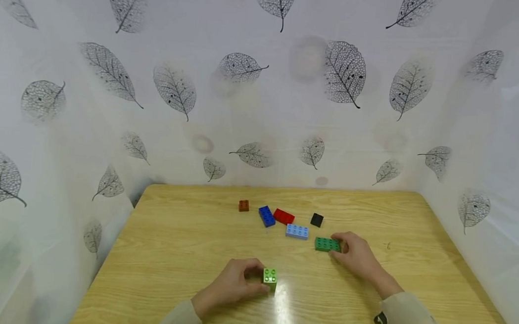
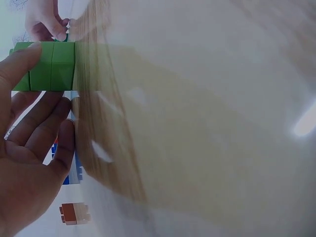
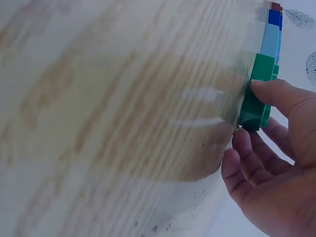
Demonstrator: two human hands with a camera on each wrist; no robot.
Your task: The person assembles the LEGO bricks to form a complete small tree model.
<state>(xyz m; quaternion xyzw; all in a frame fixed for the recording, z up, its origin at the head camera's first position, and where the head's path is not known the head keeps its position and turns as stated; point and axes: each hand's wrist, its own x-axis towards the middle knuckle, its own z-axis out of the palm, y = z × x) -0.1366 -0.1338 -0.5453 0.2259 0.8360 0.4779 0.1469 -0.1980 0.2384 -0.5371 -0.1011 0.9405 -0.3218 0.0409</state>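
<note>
My left hand [image 1: 234, 282] pinches a light green stack of toy building bricks [image 1: 270, 276] between thumb and fingers, near the front middle of the table. Seams between the stacked bricks [image 2: 52, 66] show in the left wrist view, and the stack stands upright on the tabletop. Farther back on the right, my right hand [image 1: 356, 252] grips the right end of a dark green eight-stud brick [image 1: 323, 243]. The right wrist view has the thumb on the near side of this green brick [image 3: 259, 94], which lies flat with its studs up.
Behind the green brick lie a light blue brick [image 1: 297, 231], a red brick [image 1: 284, 216], a blue brick [image 1: 267, 216], a small brown brick [image 1: 244, 205] and a black piece [image 1: 317, 220]. Leaf-patterned white curtains [image 1: 262, 112] surround the wooden table [image 1: 170, 236].
</note>
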